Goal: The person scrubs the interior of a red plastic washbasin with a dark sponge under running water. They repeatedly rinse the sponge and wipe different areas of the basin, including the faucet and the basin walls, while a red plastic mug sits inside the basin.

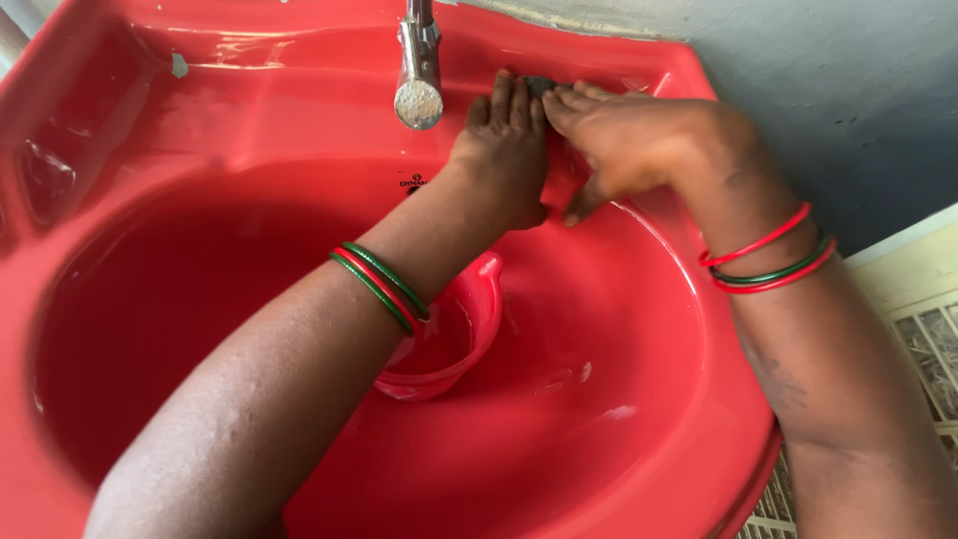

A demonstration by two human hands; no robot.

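Both my hands are at the back rim of a red wash basin (639, 419), just right of the metal tap (418, 70). My left hand (504, 150) lies palm down on the sloping back wall, fingers together and pointing to the rim. My right hand (629, 140) reaches in from the right, its fingertips touching a small dark object (540, 84) on the ledge. The object is mostly hidden by the fingers. Each wrist carries red and green bangles.
A small red plastic bowl (464, 339) sits in the bottom of the basin under my left forearm, with some water in it. A grey wall (848, 80) stands behind the basin. Tiled floor (928, 349) shows at the right.
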